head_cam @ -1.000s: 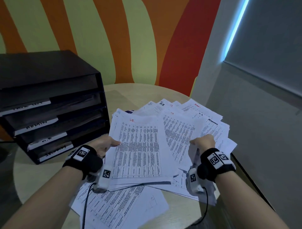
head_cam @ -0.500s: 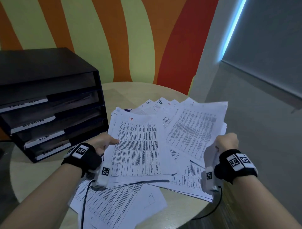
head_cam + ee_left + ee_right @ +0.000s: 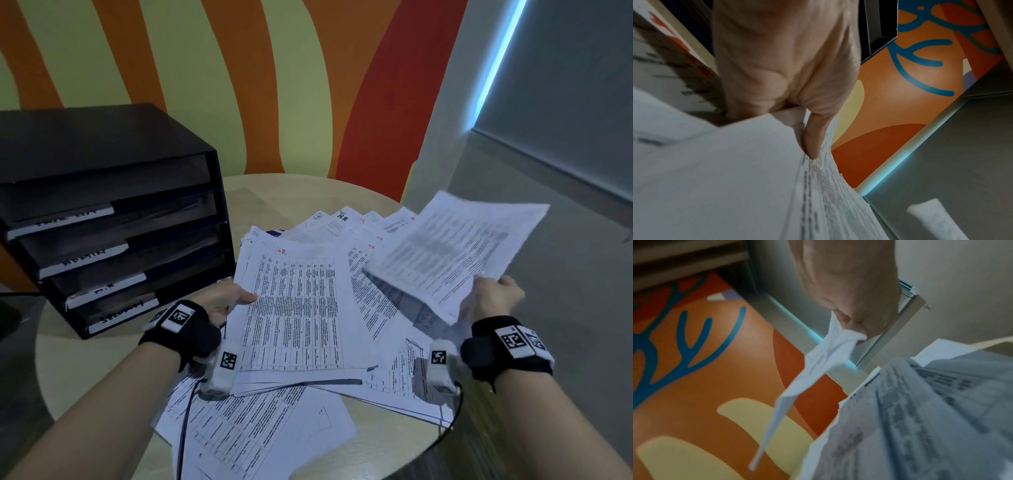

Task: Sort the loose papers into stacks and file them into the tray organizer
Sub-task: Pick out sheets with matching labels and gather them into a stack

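My left hand [image 3: 227, 301] grips the left edge of a thick stack of printed papers [image 3: 294, 308], held above the round table; its top sheet bears a red "HR" mark. In the left wrist view the thumb [image 3: 813, 138] presses on that stack [image 3: 725, 178]. My right hand [image 3: 489, 299] pinches a single printed sheet [image 3: 459, 253], lifted up and to the right of the fanned pile [image 3: 373, 240]. The right wrist view shows that sheet [image 3: 818, 360] edge-on, pinched at its corner. The black tray organizer [image 3: 102, 212] with several labelled trays stands at the left.
More loose sheets [image 3: 253, 428] lie on the beige round table [image 3: 291, 192] under my forearms. A striped orange, green and red wall rises behind. The table's right edge drops to grey floor [image 3: 565, 274]. A black cable [image 3: 181, 428] hangs from my left wrist.
My right hand has lifted one sheet off the fanned pile and carried it up and to the right. The left hand has kept its hold on the stack.
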### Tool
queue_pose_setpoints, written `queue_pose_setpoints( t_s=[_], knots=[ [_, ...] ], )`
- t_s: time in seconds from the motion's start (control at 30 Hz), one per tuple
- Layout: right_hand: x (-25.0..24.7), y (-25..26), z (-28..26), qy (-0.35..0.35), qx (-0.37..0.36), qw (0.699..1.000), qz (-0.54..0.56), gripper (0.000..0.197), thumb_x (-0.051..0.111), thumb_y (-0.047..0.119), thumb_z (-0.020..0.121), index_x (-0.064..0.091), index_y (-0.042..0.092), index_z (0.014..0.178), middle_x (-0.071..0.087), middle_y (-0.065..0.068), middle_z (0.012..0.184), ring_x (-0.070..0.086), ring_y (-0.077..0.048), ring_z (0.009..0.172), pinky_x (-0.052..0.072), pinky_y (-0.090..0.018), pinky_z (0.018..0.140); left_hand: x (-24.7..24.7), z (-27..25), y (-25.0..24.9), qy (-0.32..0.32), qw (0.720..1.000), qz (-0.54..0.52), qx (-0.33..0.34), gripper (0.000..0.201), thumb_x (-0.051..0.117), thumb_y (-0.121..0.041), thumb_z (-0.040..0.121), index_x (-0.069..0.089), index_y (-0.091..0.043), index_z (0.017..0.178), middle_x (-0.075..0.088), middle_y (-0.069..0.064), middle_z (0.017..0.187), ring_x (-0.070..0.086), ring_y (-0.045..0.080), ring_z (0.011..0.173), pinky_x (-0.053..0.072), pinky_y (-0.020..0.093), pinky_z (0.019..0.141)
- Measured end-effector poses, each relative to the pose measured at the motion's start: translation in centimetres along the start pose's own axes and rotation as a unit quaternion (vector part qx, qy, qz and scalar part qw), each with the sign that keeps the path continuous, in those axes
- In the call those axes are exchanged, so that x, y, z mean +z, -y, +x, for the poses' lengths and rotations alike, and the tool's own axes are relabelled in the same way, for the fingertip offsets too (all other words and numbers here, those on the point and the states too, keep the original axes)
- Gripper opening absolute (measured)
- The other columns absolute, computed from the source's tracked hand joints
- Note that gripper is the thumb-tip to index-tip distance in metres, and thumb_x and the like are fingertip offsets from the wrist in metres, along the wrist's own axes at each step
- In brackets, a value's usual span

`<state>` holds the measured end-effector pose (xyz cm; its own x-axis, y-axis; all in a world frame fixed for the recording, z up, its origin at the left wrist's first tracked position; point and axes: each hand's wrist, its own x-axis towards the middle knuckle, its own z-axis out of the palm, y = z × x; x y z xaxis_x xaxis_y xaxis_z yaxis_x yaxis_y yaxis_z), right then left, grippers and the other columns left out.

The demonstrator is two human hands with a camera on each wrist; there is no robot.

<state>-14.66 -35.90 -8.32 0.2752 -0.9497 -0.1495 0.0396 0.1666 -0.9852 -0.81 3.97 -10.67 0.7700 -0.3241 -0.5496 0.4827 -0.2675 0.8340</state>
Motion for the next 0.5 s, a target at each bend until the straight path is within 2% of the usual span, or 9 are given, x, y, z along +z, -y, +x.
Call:
queue_pose_setpoints(
  t_s=[0.03,0.07,0.17,0.2,0.23,0.3,0.37,0.43,0.5],
  knots=[
    [0.1,0.8,-0.2,0.01,0.001,0.999,0.035,0.034,0.054,-0.015,0.079,0.042,0.016,0.07,0.035,0.001,0.07,0.033,-0.013,0.057,0.029,-0.023,0.047,0.0,0.0,0.0,0.001,1.0,-0.007,-0.002,0.04,0.045,0.005,0.099,0.051,-0.01,0.136,0.059,0.009,0.13,0.055,0.027,0.11,0.047,0.044,0.087],
    [0.3,1.7,-0.7,0.032,0.012,0.997,0.063,0.032,0.057,-0.015,0.079,0.049,0.014,0.071,0.044,0.0,0.068,0.042,-0.012,0.057,0.044,-0.021,0.059,0.1,0.0,0.0,0.005,1.0,-0.016,-0.003,0.039,0.045,0.002,0.1,0.051,-0.01,0.136,0.058,0.011,0.132,0.057,0.028,0.108,0.049,0.044,0.085],
    [1.2,2.4,-2.6,0.148,0.045,0.984,0.091,0.02,0.059,-0.016,0.082,0.065,-0.006,0.099,0.07,-0.015,0.098,0.068,-0.023,0.086,0.055,-0.041,0.081,0.4,-0.1,0.0,0.014,0.999,-0.041,-0.001,0.034,0.044,-0.017,0.104,0.051,-0.01,0.136,0.064,0.012,0.122,0.064,0.026,0.096,0.054,0.043,0.077],
    [1.6,2.4,-3.6,0.198,0.042,0.978,0.05,0.019,0.058,-0.015,0.084,0.064,-0.01,0.101,0.07,-0.018,0.1,0.068,-0.026,0.087,0.057,-0.043,0.079,0.3,0.1,0.0,0.019,0.998,-0.054,0.002,0.036,0.042,-0.027,0.104,0.052,-0.011,0.134,0.066,0.011,0.116,0.065,0.027,0.096,0.055,0.045,0.08],
    [1.9,2.2,-4.7,0.245,0.03,0.969,-0.016,0.012,0.058,-0.014,0.085,0.064,-0.007,0.092,0.069,-0.017,0.09,0.066,-0.025,0.078,0.058,-0.036,0.068,0.3,0.2,-0.1,0.027,0.998,-0.064,0.003,0.041,0.04,-0.038,0.102,0.054,-0.013,0.132,0.067,0.01,0.114,0.065,0.029,0.1,0.053,0.049,0.088],
    [2.8,1.4,-6.9,0.317,0.001,0.935,-0.162,0.019,0.06,-0.013,0.084,0.057,0.002,0.073,0.057,-0.01,0.069,0.052,-0.019,0.06,0.043,-0.024,0.051,0.2,-0.1,-0.2,0.045,0.997,-0.07,0.004,0.052,0.04,-0.06,0.092,0.059,-0.022,0.124,0.065,0.009,0.125,0.061,0.03,0.114,0.044,0.054,0.103],
    [3.6,0.2,-9.0,0.348,0.0,0.904,-0.249,0.018,0.057,-0.016,0.084,0.054,0.0,0.077,0.052,-0.01,0.072,0.046,-0.018,0.055,0.037,-0.018,0.04,-0.1,-0.2,-0.2,0.046,0.998,-0.05,0.006,0.07,0.046,-0.077,0.074,0.059,-0.03,0.125,0.056,0.005,0.139,0.052,0.029,0.128,0.038,0.055,0.109],
    [4.4,-1.2,-10.5,0.357,-0.002,0.888,-0.289,0.015,0.053,-0.017,0.086,0.053,-0.002,0.088,0.052,-0.014,0.079,0.046,-0.018,0.052,0.034,-0.014,0.033,-0.5,0.3,0.0,0.027,0.999,-0.02,0.004,0.11,0.056,-0.09,0.056,0.039,-0.03,0.147,0.035,-0.003,0.155,0.027,0.027,0.146,0.028,0.057,0.114],
    [5.5,-2.2,-11.7,0.384,-0.023,0.865,-0.324,0.014,0.055,-0.012,0.087,0.052,-0.002,0.096,0.054,-0.016,0.085,0.05,-0.021,0.057,0.041,-0.017,0.039,-0.5,0.2,0.2,0.014,1.0,0.005,0.007,0.126,0.065,-0.087,0.051,0.025,-0.025,0.154,0.028,-0.002,0.158,0.016,0.026,0.149,0.025,0.058,0.115]
  ],
)
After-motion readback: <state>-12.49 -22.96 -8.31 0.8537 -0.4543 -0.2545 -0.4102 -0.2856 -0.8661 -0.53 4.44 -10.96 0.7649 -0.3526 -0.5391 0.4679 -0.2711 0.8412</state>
